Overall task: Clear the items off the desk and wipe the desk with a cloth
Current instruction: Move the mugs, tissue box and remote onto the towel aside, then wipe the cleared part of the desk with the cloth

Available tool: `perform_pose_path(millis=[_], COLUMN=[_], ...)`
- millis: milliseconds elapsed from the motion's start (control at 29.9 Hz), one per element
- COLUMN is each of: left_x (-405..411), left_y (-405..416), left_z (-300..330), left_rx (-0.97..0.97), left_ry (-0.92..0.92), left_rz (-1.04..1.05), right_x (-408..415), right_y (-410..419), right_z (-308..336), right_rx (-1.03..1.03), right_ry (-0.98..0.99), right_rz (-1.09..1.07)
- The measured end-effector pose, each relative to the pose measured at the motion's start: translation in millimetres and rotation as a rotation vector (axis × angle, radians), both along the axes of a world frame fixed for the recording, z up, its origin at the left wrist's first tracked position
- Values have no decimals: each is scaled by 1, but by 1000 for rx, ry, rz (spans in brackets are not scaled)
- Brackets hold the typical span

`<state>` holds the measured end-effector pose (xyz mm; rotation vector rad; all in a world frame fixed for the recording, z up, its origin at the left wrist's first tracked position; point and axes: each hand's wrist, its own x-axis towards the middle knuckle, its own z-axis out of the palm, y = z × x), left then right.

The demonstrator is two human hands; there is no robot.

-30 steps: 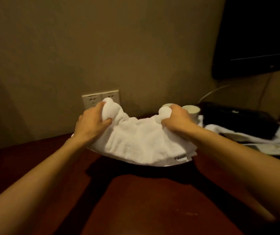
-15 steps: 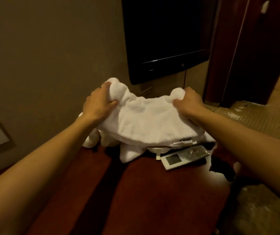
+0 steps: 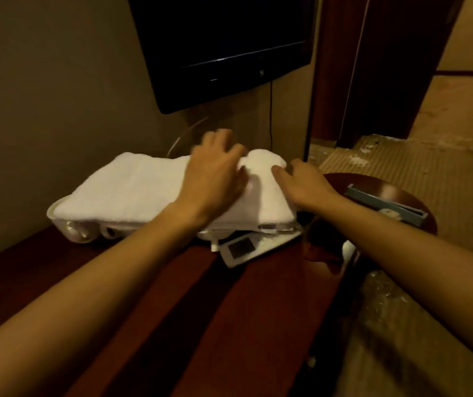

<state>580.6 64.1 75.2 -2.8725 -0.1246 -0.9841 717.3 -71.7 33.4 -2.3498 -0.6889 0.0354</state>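
Observation:
A folded white towel (image 3: 132, 184) lies over a pile of items at the far right end of the dark red desk (image 3: 201, 325). My left hand (image 3: 215, 173) rests flat on top of the towel with its fingers spread, slightly blurred. My right hand (image 3: 301, 181) pinches the towel's bunched right end between thumb and fingers. Below the towel's front edge, white cups (image 3: 77, 233) and a white device with a small dark screen (image 3: 241, 249) stick out. The other things under the towel are hidden.
A dark flat screen (image 3: 224, 47) hangs on the wall just above the towel, with a cable (image 3: 270, 116) running down. A round side table (image 3: 373, 184) to the right holds a blue tray (image 3: 387, 204). Beyond the desk's right edge are carpet and a dark door frame (image 3: 353, 81).
The towel, held up in both hands before, has come down onto the pile at the desk's right end. My left hand has let go and lies flat on it. The view has swung right.

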Motion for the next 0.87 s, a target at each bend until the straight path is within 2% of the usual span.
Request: perform_pose_path(millis=[100, 234, 334, 434, 534, 668, 802, 868], left_x=[12, 17, 29, 45, 55, 46, 5, -26], left_y=[-55, -101, -124, -133, -137, -141, -127, -116], left_z=[-17, -41, -64, -94, -111, -103, -84, -72], left_rx=[8, -165, -282, -324, -312, -416, -509, -555], left_ry=[7, 35, 214, 430, 513, 488, 288, 243], left_rz=[-118, -207, -203, -109, -42, -128, -125, -89], right_x=[-1, 1, 4, 5, 5, 1, -30, -56], right_y=[-26, -70, -101, -121, -134, -148, -143, -125], right_z=[-8, -20, -33, -53, -63, -57, -40, -29], right_rx=[3, -55, -193, -281, -352, -360, -125, -8], right_ry=[-15, -94, -135, -68, -88, -258, -313, -294], right_rz=[-11, 7, 92, 196, 281, 269, 368, 426])
